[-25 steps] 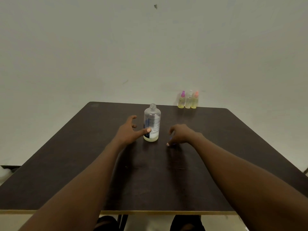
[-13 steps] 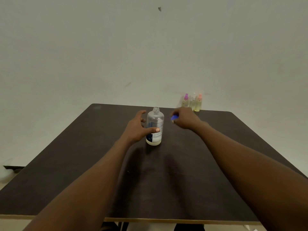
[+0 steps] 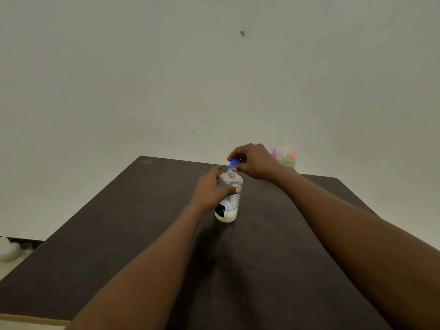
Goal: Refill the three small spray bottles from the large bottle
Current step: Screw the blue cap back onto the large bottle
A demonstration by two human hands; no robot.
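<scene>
The large clear bottle (image 3: 228,201) stands upright in the middle of the dark table (image 3: 119,234), its neck uncovered, with a little pale liquid at the bottom. My left hand (image 3: 209,189) wraps around its body. My right hand (image 3: 253,160) pinches a small blue cap (image 3: 234,163) just above the bottle's neck. Three small spray bottles (image 3: 284,158) with pink, white and orange tops stand together at the table's far edge, partly hidden behind my right hand.
A plain pale wall rises behind the table. The table's near edge (image 3: 28,319) runs along the bottom left. Something white lies on the floor at the far left (image 3: 8,250).
My right hand picked the blue cap up from the table beside the bottle and brought it over the bottle's neck. My left hand closed more firmly around the bottle.
</scene>
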